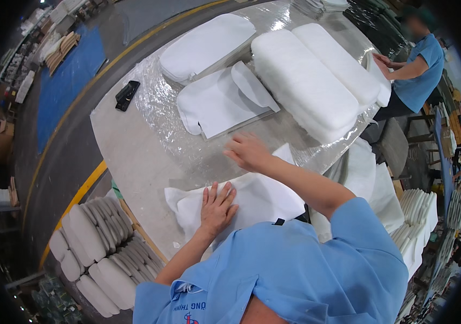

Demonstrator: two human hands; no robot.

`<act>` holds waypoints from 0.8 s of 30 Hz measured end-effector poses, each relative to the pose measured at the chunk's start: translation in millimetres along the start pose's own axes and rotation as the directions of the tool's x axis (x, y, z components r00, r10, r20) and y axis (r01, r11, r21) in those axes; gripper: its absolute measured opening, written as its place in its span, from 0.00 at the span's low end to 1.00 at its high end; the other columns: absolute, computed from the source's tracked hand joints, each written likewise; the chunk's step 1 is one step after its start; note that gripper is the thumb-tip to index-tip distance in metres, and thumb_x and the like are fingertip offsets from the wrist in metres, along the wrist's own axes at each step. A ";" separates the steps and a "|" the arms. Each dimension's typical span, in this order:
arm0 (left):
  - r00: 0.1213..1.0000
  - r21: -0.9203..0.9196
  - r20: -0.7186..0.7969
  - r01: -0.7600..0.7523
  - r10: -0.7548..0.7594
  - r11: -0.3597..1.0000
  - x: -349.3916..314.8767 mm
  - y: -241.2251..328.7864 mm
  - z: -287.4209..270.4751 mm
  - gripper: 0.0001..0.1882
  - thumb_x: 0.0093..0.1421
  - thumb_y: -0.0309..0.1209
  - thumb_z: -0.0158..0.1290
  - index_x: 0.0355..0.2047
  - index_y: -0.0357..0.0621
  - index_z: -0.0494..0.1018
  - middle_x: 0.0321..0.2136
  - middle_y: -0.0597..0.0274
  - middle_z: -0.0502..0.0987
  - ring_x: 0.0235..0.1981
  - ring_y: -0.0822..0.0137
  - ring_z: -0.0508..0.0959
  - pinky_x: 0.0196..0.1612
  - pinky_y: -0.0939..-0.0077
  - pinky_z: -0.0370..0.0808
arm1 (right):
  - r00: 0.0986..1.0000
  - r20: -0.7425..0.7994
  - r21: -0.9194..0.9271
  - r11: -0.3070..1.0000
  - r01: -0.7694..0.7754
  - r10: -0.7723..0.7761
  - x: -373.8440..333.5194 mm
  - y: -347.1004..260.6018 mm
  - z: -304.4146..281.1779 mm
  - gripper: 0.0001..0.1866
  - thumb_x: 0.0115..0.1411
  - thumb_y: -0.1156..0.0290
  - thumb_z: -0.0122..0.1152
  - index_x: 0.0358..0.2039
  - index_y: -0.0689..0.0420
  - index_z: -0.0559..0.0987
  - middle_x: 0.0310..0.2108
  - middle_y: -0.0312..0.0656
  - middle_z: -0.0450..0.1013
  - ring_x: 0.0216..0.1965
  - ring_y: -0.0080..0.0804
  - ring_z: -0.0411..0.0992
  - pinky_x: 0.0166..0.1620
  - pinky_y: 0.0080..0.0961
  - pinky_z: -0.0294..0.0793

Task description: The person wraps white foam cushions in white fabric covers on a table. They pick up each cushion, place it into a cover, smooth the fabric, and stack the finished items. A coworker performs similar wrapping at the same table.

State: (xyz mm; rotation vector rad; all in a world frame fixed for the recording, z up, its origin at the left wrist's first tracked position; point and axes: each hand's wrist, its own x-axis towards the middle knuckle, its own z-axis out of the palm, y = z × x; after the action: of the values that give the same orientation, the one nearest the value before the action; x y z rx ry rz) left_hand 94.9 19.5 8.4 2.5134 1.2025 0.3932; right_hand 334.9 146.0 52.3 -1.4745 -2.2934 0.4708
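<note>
My left hand [218, 209] lies flat with fingers spread on a white fabric cover [257, 197] at the table's near edge. Above the table, beyond that cover, is my right hand [245, 152]; its fingers look bent and smeared by motion, so whether they hold anything is unclear. Farther off lies a flat white cover [214, 102] with one flap folded back. Behind it rests a stack of white rounded pieces [207, 46]. To the right sit two thick, fluffy white pads [303, 81], side by side.
A black tool, perhaps a stapler [127, 95], lies on the plastic-covered table [117, 127] at the left. Stacked pale pads [98, 232] stand below the left edge. A co-worker [422, 70] in blue touches white material at the far right. White fabric [360, 167] hangs at the right.
</note>
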 end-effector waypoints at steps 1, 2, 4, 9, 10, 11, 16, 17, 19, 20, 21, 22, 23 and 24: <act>1.000 -0.001 -0.011 -0.007 0.007 1.000 0.4 0.2 -0.6 0.27 0.67 0.47 0.57 0.63 0.53 0.77 0.71 0.65 0.68 0.74 0.45 0.60 0.75 0.42 0.50 | 0.992 -0.107 0.019 0.997 0.069 -0.067 14.5 -0.8 9.4 0.14 0.69 0.57 0.60 0.47 0.50 0.83 0.42 0.42 0.76 0.50 0.43 0.72 0.55 0.45 0.69; 1.000 -0.002 -0.019 -0.016 0.016 1.000 0.2 0.2 -1.2 0.26 0.67 0.46 0.57 0.62 0.53 0.78 0.70 0.64 0.69 0.73 0.44 0.61 0.75 0.41 0.51 | 0.994 -0.081 -0.005 0.997 0.079 -0.080 19.9 -0.8 22.3 0.16 0.69 0.55 0.60 0.51 0.50 0.81 0.44 0.42 0.76 0.51 0.44 0.72 0.57 0.46 0.67; 0.999 -0.016 -0.040 -0.030 0.029 0.999 1.0 0.0 -1.3 0.24 0.67 0.45 0.58 0.61 0.52 0.79 0.68 0.62 0.71 0.72 0.43 0.62 0.74 0.41 0.52 | 0.995 -0.028 -0.050 0.994 0.095 -0.096 22.2 1.3 45.2 0.22 0.69 0.52 0.60 0.58 0.48 0.79 0.47 0.43 0.74 0.54 0.44 0.70 0.61 0.50 0.64; 0.990 -0.087 -0.138 -0.040 0.027 0.995 -2.8 -0.4 1.6 0.18 0.65 0.41 0.59 0.51 0.49 0.83 0.57 0.55 0.78 0.66 0.42 0.68 0.71 0.40 0.57 | 0.990 -0.081 -0.093 0.990 0.108 -0.115 -36.1 -7.4 60.8 0.30 0.67 0.44 0.59 0.65 0.45 0.74 0.52 0.43 0.72 0.60 0.46 0.66 0.66 0.60 0.57; 0.993 -0.147 -0.119 -0.032 0.015 0.989 -3.8 -0.5 -0.2 0.14 0.64 0.40 0.59 0.47 0.48 0.84 0.52 0.54 0.79 0.62 0.42 0.71 0.68 0.42 0.61 | 0.988 -0.112 -0.121 0.989 0.089 -0.102 -48.5 -11.2 61.4 0.32 0.67 0.43 0.58 0.66 0.44 0.73 0.54 0.44 0.71 0.61 0.47 0.65 0.67 0.62 0.55; 0.992 -0.200 -0.122 -0.034 0.009 0.979 7.5 -5.8 -2.8 0.12 0.64 0.38 0.59 0.42 0.47 0.84 0.48 0.53 0.80 0.57 0.42 0.74 0.64 0.43 0.65 | 0.989 -0.118 -0.123 0.989 0.077 -0.092 -55.5 -12.5 61.4 0.31 0.68 0.43 0.56 0.66 0.45 0.72 0.55 0.45 0.70 0.61 0.48 0.64 0.68 0.61 0.55; 0.903 -0.422 -0.003 0.388 -0.429 0.819 107.4 -43.8 -2.5 0.11 0.66 0.34 0.54 0.29 0.40 0.76 0.32 0.42 0.79 0.38 0.39 0.79 0.42 0.48 0.73 | 0.980 -0.197 -0.044 0.999 -0.003 -0.006 -80.9 -26.4 60.1 0.28 0.71 0.48 0.54 0.65 0.50 0.71 0.59 0.48 0.66 0.63 0.51 0.62 0.69 0.63 0.52; 0.898 -0.444 -0.004 0.392 -0.440 0.805 128.6 -47.2 3.8 0.11 0.68 0.34 0.53 0.32 0.40 0.76 0.33 0.42 0.79 0.38 0.39 0.79 0.42 0.48 0.73 | 0.980 -0.199 0.000 1.000 0.002 -0.002 -81.8 -27.0 58.4 0.28 0.71 0.50 0.55 0.65 0.51 0.70 0.60 0.49 0.66 0.64 0.52 0.62 0.69 0.61 0.53; 0.933 -0.436 0.064 0.344 -0.353 0.832 141.6 -40.6 18.1 0.12 0.71 0.36 0.50 0.37 0.41 0.76 0.35 0.43 0.80 0.39 0.40 0.80 0.42 0.49 0.74 | 0.978 -0.206 0.086 0.996 -0.017 0.035 -88.6 -23.1 57.1 0.28 0.70 0.55 0.56 0.65 0.54 0.69 0.63 0.52 0.64 0.65 0.53 0.61 0.70 0.59 0.55; 0.958 -0.409 0.129 0.287 -0.257 0.866 139.7 -30.2 25.8 0.12 0.72 0.37 0.48 0.40 0.42 0.75 0.36 0.43 0.80 0.40 0.40 0.80 0.43 0.50 0.75 | 0.964 -0.234 0.240 0.968 -0.068 0.126 -92.2 -20.3 57.7 0.26 0.70 0.56 0.56 0.64 0.55 0.70 0.62 0.52 0.65 0.65 0.54 0.61 0.70 0.57 0.56; 0.968 -0.387 0.192 0.227 -0.163 0.894 137.0 -21.1 32.3 0.13 0.73 0.39 0.46 0.43 0.43 0.74 0.37 0.44 0.81 0.40 0.40 0.80 0.44 0.50 0.75 | 0.945 -0.248 0.390 0.915 -0.106 0.214 -95.2 -17.9 58.4 0.24 0.70 0.58 0.56 0.62 0.56 0.70 0.61 0.53 0.65 0.64 0.54 0.62 0.69 0.55 0.58; 0.973 -0.361 0.210 0.173 -0.101 0.917 139.2 -14.8 34.5 0.14 0.73 0.40 0.47 0.46 0.44 0.74 0.38 0.44 0.81 0.41 0.41 0.80 0.45 0.50 0.76 | 0.918 -0.256 0.529 0.839 -0.130 0.304 -94.9 -13.2 57.1 0.22 0.71 0.60 0.56 0.60 0.57 0.71 0.61 0.53 0.66 0.64 0.55 0.62 0.69 0.52 0.60; 0.971 -0.332 0.234 0.127 -0.049 0.935 135.7 -8.8 35.7 0.16 0.73 0.42 0.47 0.50 0.45 0.74 0.40 0.45 0.81 0.42 0.42 0.81 0.46 0.50 0.76 | 0.907 -0.272 0.495 0.855 -0.155 0.322 -87.2 -4.9 48.2 0.20 0.71 0.61 0.56 0.59 0.56 0.72 0.61 0.53 0.66 0.63 0.56 0.62 0.68 0.50 0.61; 0.967 -0.304 0.257 0.082 -0.001 0.949 133.2 -2.8 37.0 0.18 0.74 0.44 0.47 0.54 0.46 0.73 0.41 0.46 0.81 0.43 0.43 0.81 0.48 0.51 0.77 | 0.897 -0.287 0.460 0.869 -0.180 0.337 -71.0 14.6 34.9 0.19 0.70 0.63 0.57 0.57 0.56 0.72 0.61 0.52 0.66 0.63 0.57 0.62 0.67 0.48 0.62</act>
State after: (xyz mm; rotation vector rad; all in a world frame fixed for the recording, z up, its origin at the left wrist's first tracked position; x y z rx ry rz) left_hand 187.8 119.7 -12.3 2.1844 1.0040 0.2213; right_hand 356.9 84.1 5.9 -1.5023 -1.5869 0.6652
